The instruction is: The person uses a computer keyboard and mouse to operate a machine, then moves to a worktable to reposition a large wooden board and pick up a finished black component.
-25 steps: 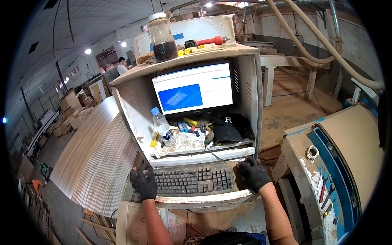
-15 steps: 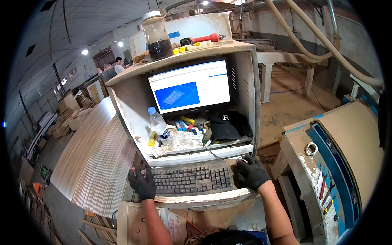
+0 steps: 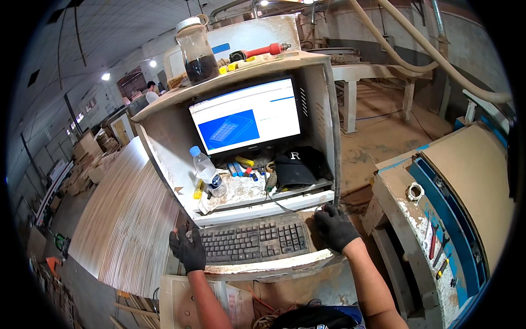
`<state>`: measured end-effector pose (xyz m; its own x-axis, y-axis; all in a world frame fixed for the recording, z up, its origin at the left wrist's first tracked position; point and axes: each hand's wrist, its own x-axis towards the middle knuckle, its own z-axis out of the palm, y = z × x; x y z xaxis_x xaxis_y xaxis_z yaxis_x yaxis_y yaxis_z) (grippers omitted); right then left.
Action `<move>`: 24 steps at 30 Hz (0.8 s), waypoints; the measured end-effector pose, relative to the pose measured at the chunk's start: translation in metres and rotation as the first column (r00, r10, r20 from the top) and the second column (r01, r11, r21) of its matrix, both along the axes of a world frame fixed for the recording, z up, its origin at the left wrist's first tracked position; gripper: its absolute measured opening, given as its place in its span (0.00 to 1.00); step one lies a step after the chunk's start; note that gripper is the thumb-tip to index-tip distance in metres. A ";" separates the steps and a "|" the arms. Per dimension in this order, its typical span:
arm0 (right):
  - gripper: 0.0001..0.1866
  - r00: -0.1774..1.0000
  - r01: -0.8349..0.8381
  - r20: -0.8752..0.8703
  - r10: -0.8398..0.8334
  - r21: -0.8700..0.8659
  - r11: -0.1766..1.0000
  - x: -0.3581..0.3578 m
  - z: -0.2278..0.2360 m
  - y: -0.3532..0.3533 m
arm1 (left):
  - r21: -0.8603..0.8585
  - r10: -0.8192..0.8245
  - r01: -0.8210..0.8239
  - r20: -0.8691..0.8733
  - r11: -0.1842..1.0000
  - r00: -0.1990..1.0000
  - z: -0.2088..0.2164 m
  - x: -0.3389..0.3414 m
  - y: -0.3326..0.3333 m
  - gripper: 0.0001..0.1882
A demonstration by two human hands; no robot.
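Note:
My left hand, in a black glove, rests at the left end of the dusty black keyboard, its fingers apart and holding nothing. On the right of the keyboard shelf, my gloved right hand is closed over a computer mouse, which is mostly hidden under it. A thin cable runs toward that hand from inside the cabinet. Above the keyboard, a lit monitor shows a blue panel with a line drawing of a flat panel shape.
Inside the dusty cabinet are a water bottle and a black cap. On top stand a jar of dark liquid and a red tool. Stacked boards lie left; a bench with hand tools stands right.
The whole view has shifted slightly, moving the cabinet a little left in the picture. Both hands keep their places at the keyboard and mouse. The screen looks the same.

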<state>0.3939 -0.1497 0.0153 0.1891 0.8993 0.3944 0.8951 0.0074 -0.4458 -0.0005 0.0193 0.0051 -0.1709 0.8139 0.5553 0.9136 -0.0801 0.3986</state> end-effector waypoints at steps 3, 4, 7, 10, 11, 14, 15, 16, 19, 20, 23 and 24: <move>0.19 1.000 -0.017 0.009 0.016 0.007 1.000 0.000 0.001 0.001 | -0.002 0.009 -0.009 0.002 1.000 1.000 0.001 0.000 0.000 0.28; 0.19 1.000 -0.024 0.009 0.024 0.004 1.000 0.000 0.002 0.000 | -0.005 0.010 -0.010 0.003 1.000 1.000 0.001 0.001 0.000 0.28; 0.19 1.000 -0.022 0.008 0.022 0.027 0.999 0.001 -0.002 0.002 | 0.001 -0.020 0.020 0.018 1.000 1.000 -0.001 -0.001 0.001 0.30; 0.19 1.000 -0.028 -0.001 0.028 0.036 0.999 0.001 -0.003 0.002 | -0.008 -0.019 0.019 0.027 1.000 0.999 0.001 0.000 0.000 0.30; 0.19 1.000 -0.028 -0.001 0.028 0.037 0.999 0.001 -0.003 0.002 | -0.007 -0.019 0.019 0.027 1.000 0.999 0.000 0.000 0.000 0.30; 0.19 0.999 -0.047 0.004 0.047 0.053 0.998 0.001 -0.001 0.002 | 0.007 -0.011 0.011 0.026 1.000 1.000 -0.002 -0.001 0.002 0.30; 0.19 0.999 -0.040 -0.024 0.041 0.035 0.999 -0.001 0.001 0.001 | 0.005 -0.004 0.004 0.026 1.000 1.000 -0.002 -0.001 0.002 0.30; 0.18 0.998 -0.034 -0.051 0.035 0.017 0.999 -0.002 0.003 0.001 | 0.003 0.002 -0.002 0.025 1.000 1.000 -0.002 -0.001 0.002 0.30; 0.18 0.998 -0.038 -0.044 0.039 0.026 0.999 -0.001 0.001 0.001 | -0.004 0.001 -0.001 -0.006 1.000 1.000 0.002 0.001 -0.002 0.28; 0.18 0.998 -0.038 -0.043 0.039 0.025 0.999 -0.001 0.002 0.001 | -0.005 0.001 -0.001 -0.005 1.000 1.000 0.004 0.002 -0.003 0.28; 0.19 0.997 -0.036 -0.069 0.033 -0.042 0.998 0.000 0.002 0.002 | -0.004 0.001 -0.001 0.006 1.000 1.000 0.005 0.003 -0.004 0.29; 0.19 0.998 -0.032 -0.055 0.029 -0.042 0.999 0.000 0.002 0.002 | 0.001 0.002 -0.002 -0.001 1.000 1.000 0.004 0.002 -0.003 0.29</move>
<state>0.3939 -0.1477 0.0169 0.1813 0.9207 0.3456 0.8694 0.0142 -0.4939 0.0016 0.0167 0.0088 -0.1723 0.8130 0.5562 0.9140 -0.0787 0.3981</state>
